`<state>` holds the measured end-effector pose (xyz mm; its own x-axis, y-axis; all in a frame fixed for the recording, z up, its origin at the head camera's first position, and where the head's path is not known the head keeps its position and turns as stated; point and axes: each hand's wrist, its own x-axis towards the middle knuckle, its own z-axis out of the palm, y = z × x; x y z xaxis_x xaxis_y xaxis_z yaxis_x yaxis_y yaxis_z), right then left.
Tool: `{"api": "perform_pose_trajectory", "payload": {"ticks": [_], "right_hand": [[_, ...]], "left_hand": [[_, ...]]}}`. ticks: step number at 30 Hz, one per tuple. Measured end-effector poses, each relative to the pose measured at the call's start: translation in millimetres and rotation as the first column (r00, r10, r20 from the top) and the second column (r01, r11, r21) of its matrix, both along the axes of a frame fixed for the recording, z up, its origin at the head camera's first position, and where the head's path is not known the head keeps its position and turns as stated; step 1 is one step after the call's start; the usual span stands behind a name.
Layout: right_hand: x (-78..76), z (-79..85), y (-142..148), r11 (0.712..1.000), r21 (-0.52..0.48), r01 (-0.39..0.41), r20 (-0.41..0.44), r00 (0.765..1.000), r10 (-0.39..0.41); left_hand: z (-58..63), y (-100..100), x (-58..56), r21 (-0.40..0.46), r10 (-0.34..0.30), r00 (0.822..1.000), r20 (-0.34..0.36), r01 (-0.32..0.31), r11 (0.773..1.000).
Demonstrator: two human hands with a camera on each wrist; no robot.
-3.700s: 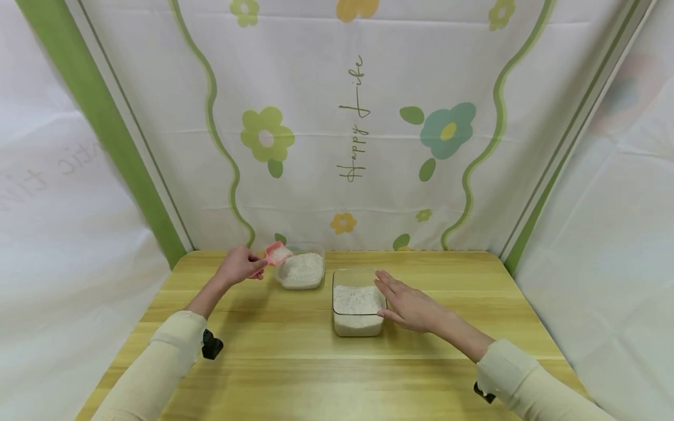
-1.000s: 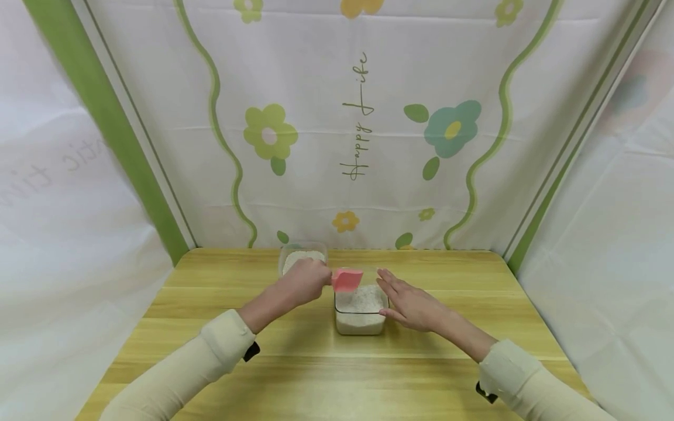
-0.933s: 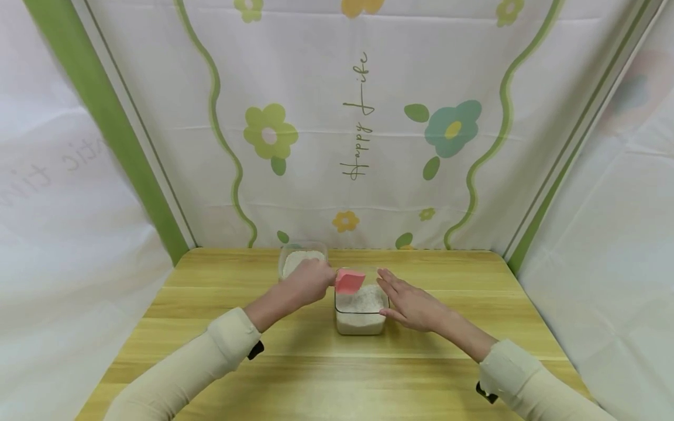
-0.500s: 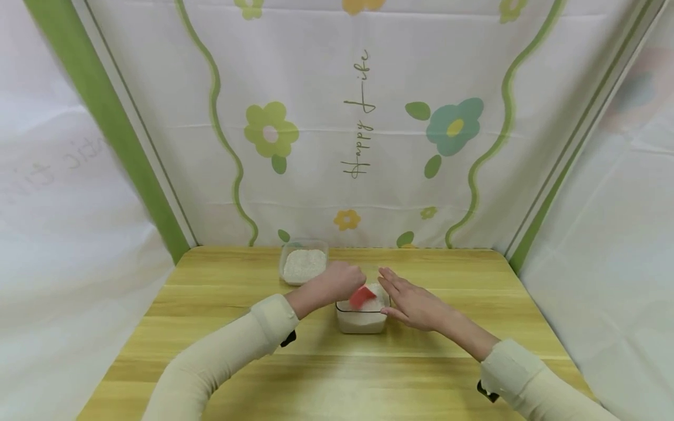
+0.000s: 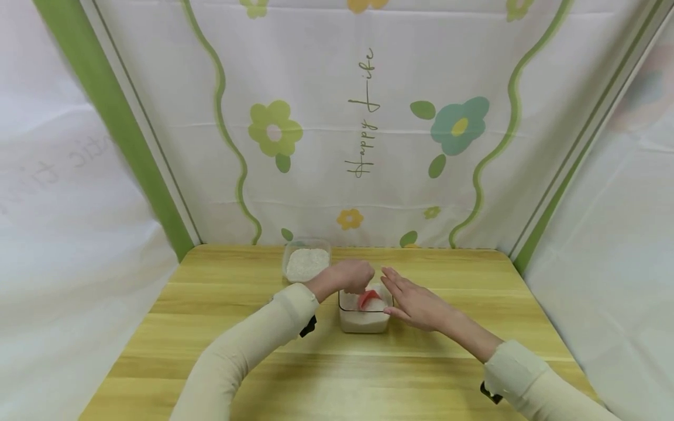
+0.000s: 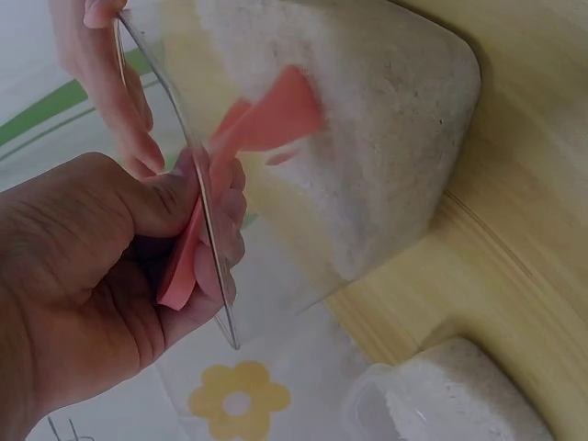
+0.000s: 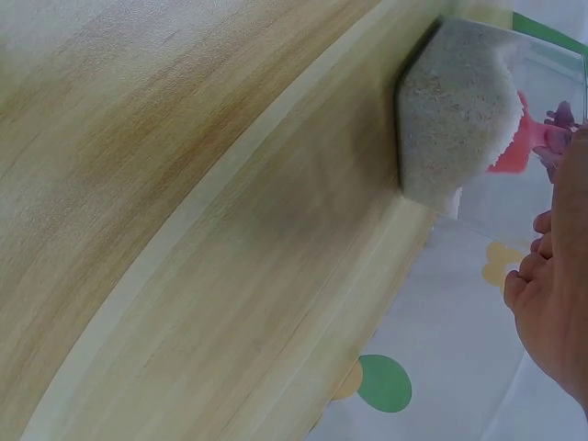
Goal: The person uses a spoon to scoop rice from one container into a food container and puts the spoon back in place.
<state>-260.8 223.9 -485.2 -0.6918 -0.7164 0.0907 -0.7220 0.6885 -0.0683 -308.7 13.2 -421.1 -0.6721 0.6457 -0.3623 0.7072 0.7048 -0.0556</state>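
Note:
My left hand (image 5: 354,276) grips the handle of a pink scoop (image 5: 367,299). The scoop's head dips into white, powdery, slightly grainy stuff inside a clear square container (image 5: 363,311). In the left wrist view, thumb and curled fingers wrap the scoop (image 6: 280,115) handle near the container's rim. My right hand (image 5: 418,304) has its fingers extended along the container's right side. Seen from the right wrist, the scoop (image 7: 516,152) meets the white stuff's surface through the clear wall, and part of the right hand (image 7: 556,294) shows at the edge.
A second clear container (image 5: 308,241), also holding white stuff, stands behind and left at the table's back edge. The wooden table (image 5: 337,380) ends against a white curtain (image 5: 316,117) with printed flowers. White sheets hang at both sides.
Earlier my left hand held the loaded scoop by the back-left container. It has moved right, tipped the scoop over the nearer container, and lowered its head inside. The right hand has stayed put.

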Motion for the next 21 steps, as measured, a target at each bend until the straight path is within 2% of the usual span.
{"api": "perform_pose_trajectory", "payload": {"ticks": [3,6,10,13,17,21], "right_hand": [[-0.1,0.6,-1,1.0,-0.005,-0.014,-0.003,1.0,0.014],[-0.1,1.0,-2,1.0,-0.012,-0.025,-0.011,1.0,0.025],[1.0,1.7,-1,1.0,-0.006,-0.023,-0.025,0.999,0.022],[1.5,2.0,-1,1.0,-0.003,-0.019,-0.024,1.0,0.019],[1.5,1.8,0,1.0,0.0,-0.012,-0.019,1.0,0.012],[2.1,1.8,-1,1.0,-0.007,-0.004,-0.011,1.0,0.004]], "left_hand": [[-0.3,-4,-2.8,-0.003,0.026,0.998,0.057,-0.026,1.0],[1.8,-8,-5.0,0.002,0.023,0.997,0.076,-0.023,1.0],[10.4,-13,-6.5,0.04,0.004,0.995,0.098,-0.008,0.999],[16.8,-18,-6.8,0.07,0.0,0.99,0.14,-0.01,0.998],[17.3,-33,-9.1,0.134,-0.001,0.977,0.213,-0.028,0.991],[14.7,-53,-11.4,0.238,-0.012,0.955,0.297,-0.062,0.969]]}}
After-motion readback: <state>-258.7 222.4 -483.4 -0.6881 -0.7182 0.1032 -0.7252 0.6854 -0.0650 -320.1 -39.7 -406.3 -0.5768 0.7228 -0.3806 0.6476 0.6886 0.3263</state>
